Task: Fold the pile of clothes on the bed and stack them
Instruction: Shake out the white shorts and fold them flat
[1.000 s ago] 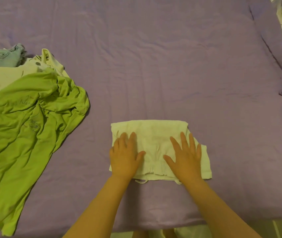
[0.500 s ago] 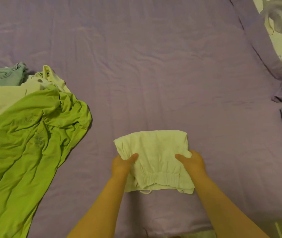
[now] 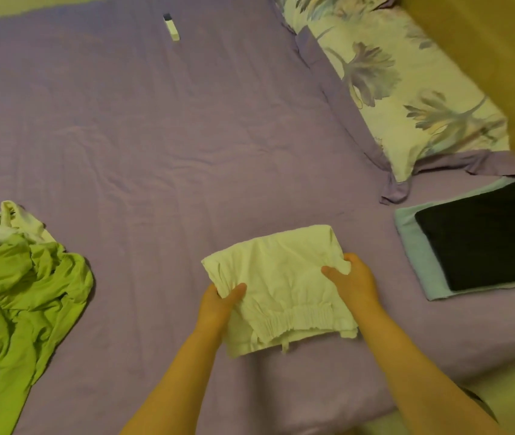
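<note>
Both forearms come in from the bottom edge. Left hand [image 3: 218, 304] grips the left edge of the folded white garment [image 3: 276, 284], thumb on top, fingers tucked under the cloth. Right hand [image 3: 355, 282] grips the right edge the same way, thumb on top, fingers hidden beneath. The garment is held between the two hands over the near middle of the purple sheet [image 3: 155, 136]; elastic waistband toward the person, a small tab hanging off the near edge. Can't tell whether it is lifted clear of the sheet or resting on it.

Left of that, well apart: a crumpled green shirt [image 3: 14, 309] spread on the sheet, running off the left edge of the picture. Just behind it, touching, a bunched pale garment [image 3: 14, 221] with a grey spot.

Right side, apart from the hands: a stack of folded clothes, a dark folded piece [image 3: 485, 237] lying on a light blue folded piece [image 3: 413, 243].

Farther back right: a floral pillow [image 3: 400, 73] with a purple border, lying at an angle. Far top middle: a small white stick-shaped object [image 3: 172, 27] with a dark end, lying alone on the sheet; too small to identify.
</note>
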Tool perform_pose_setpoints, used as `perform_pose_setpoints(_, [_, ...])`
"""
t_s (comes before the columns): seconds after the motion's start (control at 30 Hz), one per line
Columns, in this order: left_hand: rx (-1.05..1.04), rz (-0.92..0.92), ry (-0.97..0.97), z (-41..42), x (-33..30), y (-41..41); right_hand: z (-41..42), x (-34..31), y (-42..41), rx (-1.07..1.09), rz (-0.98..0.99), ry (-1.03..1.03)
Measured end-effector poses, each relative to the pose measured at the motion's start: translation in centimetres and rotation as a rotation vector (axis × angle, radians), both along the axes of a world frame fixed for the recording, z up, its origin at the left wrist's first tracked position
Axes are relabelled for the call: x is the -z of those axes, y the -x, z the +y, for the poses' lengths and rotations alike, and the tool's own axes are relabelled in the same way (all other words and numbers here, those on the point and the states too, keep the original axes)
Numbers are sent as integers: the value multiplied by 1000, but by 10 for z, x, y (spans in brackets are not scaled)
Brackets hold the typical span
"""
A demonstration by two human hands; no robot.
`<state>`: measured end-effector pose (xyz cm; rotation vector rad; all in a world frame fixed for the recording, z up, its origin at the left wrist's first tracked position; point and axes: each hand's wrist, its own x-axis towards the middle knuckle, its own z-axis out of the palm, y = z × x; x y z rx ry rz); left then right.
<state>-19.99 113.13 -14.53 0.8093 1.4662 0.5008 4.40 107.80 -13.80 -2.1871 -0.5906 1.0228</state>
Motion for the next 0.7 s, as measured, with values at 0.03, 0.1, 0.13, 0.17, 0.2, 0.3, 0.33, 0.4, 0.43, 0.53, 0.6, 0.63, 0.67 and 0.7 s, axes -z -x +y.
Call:
perform_pose_setpoints(0.03, [17, -14, -6, 0, -4, -25, -1, -6, -24, 10, -23, -18])
perform_pose_setpoints(0.1, [49, -52, -18, -3, -11, -79, -5, -16, -75, 9, -78, -41])
perform_pose_setpoints(0.13, [60, -76, -22, -6, -14, -108, -7, -21, -102, 8, -108, -47])
perform_pose_setpoints(0.17, [67, -104, -24, -10, -16, -136, -10, -26, -129, 16, -129, -55])
perform_pose_setpoints(0.2, [74, -131, -26, -14, -20, -165, -13, -31, -156, 34, -141, -65])
perform_pose_setpoints(0.3, [108, -182, -14, -23, -29, -245, -26, -44, -233, 71, -207, -90])
perform_pose_setpoints(0.33, [120, -195, -6, -25, -31, -271, -31, -48, -257, 78, -234, -96])
perform_pose_setpoints(0.4, [141, -221, 2, -30, -36, -317, -40, -53, -303, 103, -281, -104])
perform_pose_setpoints(0.43, [147, -234, 2, -32, -38, -338, -45, -55, -324, 115, -301, -104])
perform_pose_setpoints(0.53, [176, -252, 7, -37, -41, -396, -56, -57, -380, 133, -359, -78])
perform_pose_setpoints(0.6, [201, -234, 26, -41, -39, -429, -61, -56, -411, 121, -397, -53])
perform_pose_setpoints(0.63, [216, -223, 35, -42, -37, -444, -63, -54, -425, 108, -413, -35])
perform_pose_setpoints(0.67, [232, -214, 44, -44, -34, -457, -65, -51, -437, 97, -425, -16])
perform_pose_setpoints(0.7, [247, -200, 55, -46, -31, -469, -67, -49, -447, 92, -431, 3])
